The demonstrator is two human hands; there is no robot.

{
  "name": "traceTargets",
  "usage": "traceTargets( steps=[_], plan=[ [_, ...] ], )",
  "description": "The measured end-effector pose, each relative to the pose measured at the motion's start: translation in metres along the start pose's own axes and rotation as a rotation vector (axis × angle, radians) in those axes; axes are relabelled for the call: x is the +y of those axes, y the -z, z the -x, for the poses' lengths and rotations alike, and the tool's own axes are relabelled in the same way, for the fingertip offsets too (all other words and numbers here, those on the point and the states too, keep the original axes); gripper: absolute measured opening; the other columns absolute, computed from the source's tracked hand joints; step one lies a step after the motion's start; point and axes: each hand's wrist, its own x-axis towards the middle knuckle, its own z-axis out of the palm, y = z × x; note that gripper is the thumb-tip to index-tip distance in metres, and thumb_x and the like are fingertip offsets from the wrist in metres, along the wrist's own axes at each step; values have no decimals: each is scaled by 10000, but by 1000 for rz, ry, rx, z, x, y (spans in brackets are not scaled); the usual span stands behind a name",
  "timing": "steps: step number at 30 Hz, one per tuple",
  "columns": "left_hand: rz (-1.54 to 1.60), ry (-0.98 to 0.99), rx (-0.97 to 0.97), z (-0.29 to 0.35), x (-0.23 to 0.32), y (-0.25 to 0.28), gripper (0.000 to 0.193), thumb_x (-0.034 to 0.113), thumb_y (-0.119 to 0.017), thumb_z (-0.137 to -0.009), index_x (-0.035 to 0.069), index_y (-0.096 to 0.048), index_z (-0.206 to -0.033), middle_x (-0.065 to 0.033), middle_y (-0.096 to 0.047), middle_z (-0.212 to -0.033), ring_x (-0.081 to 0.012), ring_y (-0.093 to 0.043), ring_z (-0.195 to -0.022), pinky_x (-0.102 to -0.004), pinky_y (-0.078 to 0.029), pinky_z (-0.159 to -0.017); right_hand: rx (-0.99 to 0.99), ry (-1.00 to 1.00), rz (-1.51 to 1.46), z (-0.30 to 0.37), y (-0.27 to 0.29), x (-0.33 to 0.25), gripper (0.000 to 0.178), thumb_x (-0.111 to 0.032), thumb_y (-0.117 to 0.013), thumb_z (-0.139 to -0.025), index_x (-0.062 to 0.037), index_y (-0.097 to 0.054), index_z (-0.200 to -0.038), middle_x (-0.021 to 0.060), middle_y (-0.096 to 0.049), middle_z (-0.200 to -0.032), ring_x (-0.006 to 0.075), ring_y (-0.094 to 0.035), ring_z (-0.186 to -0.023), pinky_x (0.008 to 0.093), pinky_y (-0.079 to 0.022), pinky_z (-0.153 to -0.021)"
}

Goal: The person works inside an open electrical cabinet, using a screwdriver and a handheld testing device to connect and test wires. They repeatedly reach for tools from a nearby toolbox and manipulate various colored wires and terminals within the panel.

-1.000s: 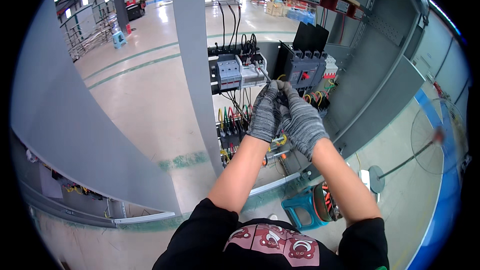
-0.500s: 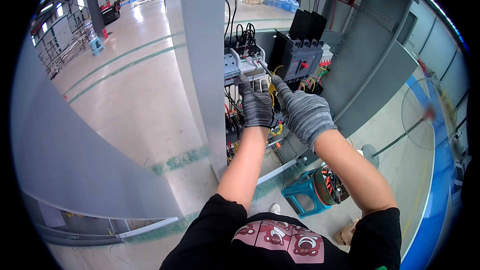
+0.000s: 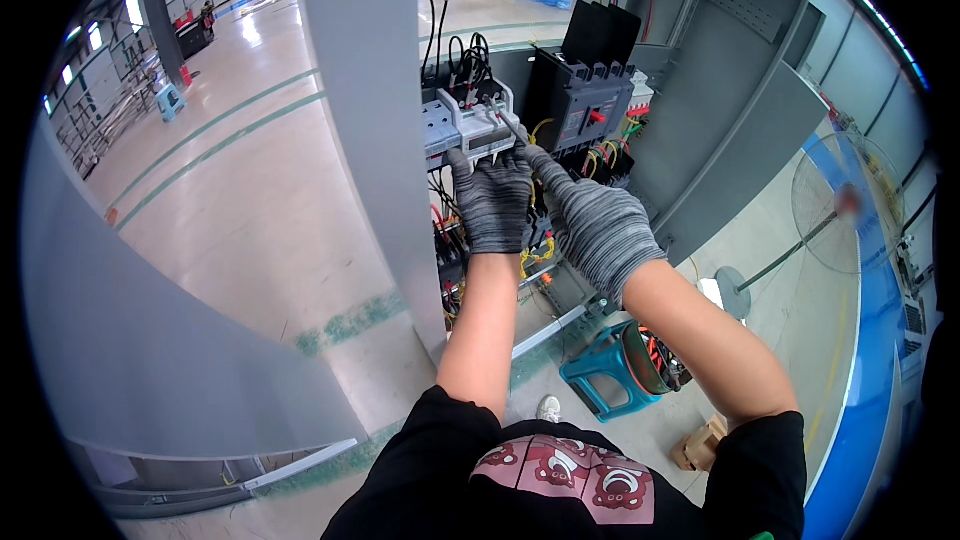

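Inside a grey metal cabinet (image 3: 362, 130), a pale grey fuse switch (image 3: 488, 130) with black wires entering its top is mounted at the left. My left hand (image 3: 492, 204), in a grey knitted glove, grips this switch's lower edge, thumb at the left and fingers beneath. My right hand (image 3: 603, 230), gloved alike, is closed around a screwdriver, its handle mostly hidden. The thin metal shaft of the screwdriver (image 3: 511, 124) slants up and left to the switch's upper terminals. Where exactly its tip sits is too small to tell.
A dark circuit breaker (image 3: 590, 112) with a red toggle is right of the switch. Yellow wires (image 3: 538, 252) hang below. A blue stool (image 3: 606, 372) bears a tub of tools (image 3: 650, 358). A standing fan (image 3: 848, 202) and a wooden block (image 3: 699, 444) are at the right.
My view has shifted slightly, so the cabinet appears farther left. My left fingers have drawn closer together under the switch. The screwdriver stays in my right hand, its shaft still at the terminals.
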Motion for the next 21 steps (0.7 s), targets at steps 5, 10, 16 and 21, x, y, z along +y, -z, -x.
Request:
traceTargets(
  steps=[5, 10, 16, 21],
  plan=[
    [45, -53, 23, -6, -1, -5, 623, 300, -608, -826, 28, -410, -1350, -165, -461, -1361, -346, -468, -1224, -514, -379, -1062, 27, 13, 2, -2, 1, 4, 595, -152, -503, -922, -237, -284, -1469, 181, -615, -712, 316, -634, -649, 429, -502, -579],
    [29, -69, 155, -4, -6, -8, 620, 301, -620, -827, 5, -415, -1331, -180, -476, -1306, -341, -483, -1187, -503, -441, -1005, 102, -2, -258, 0, 0, 3, 525, -95, -501, -914, -204, -399, -1417, 188, -609, -687, 340, -617, -611, 440, -486, -566],
    [-29, -137, 113, -4, -6, -7, 587, 313, -596, -852, 5, -427, -1322, -173, -485, -1296, -342, -492, -1172, -504, -466, -968, 172, -33, -657, 2, -8, -6, 451, -79, -516, -915, -79, -467, -1363, 212, -653, -1030, 311, -655, -891, 349, -514, -817],
    [-10, -93, 195, -1, -3, -8, 604, 320, -595, -852, 9, -416, -1337, -185, -473, -1308, -367, -491, -1169, -522, -454, -974, 176, -67, -946, 3, -9, -13, 429, -75, -483, -929, -14, -470, -1354, 158, -618, -1168, 178, -573, -1055, 299, -429, -963]
  ],
)
